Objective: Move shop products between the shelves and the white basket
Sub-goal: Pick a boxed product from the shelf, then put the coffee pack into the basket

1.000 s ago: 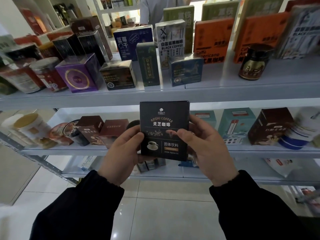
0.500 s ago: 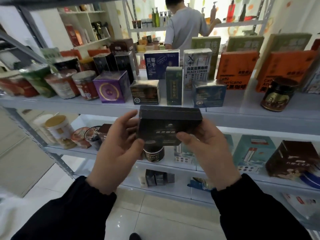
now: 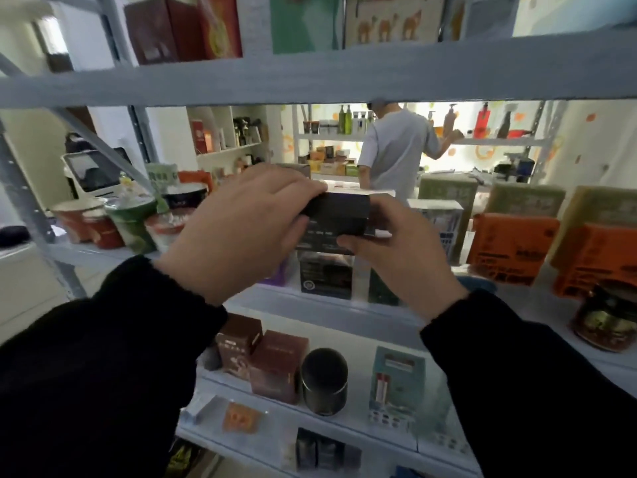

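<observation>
Two hands on one item: our left hand [image 3: 238, 229] and right hand [image 3: 400, 250] have a small black box [image 3: 336, 219] between them. The left grip is closed round the box's left end, fingers curled over the top and thumb tucked underneath. The right grip pinches the right end, thumb along the lower front edge and fingers wrapped round behind. We've got the box up in the air, tipped so its top face mostly shows, and the lettering is too blurry to read. It sits just in front of the middle shelf [image 3: 310, 307], about halfway along the front edge. It's right above another dark box [image 3: 325, 276] standing on that shelf, and we can't tell if the two touch.

Toward the shelf's left end, a red cup [image 3: 74, 220] and a green cup [image 3: 131, 219] stand side by side. Toward the right end there's an orange box [image 3: 510, 246] with an olive box [image 3: 448, 193] behind it. A dark glass jar [image 3: 606, 319] sits by the front edge, further right.

On the lower shelf [image 3: 358, 410], a brown box [image 3: 275, 365] has a dark round tin [image 3: 324, 381] just beside it, and a teal box [image 3: 396, 384] stands further right.

Through the shelving we can see a person in a grey shirt [image 3: 396, 150], back to us, at another rack of bottles.
</observation>
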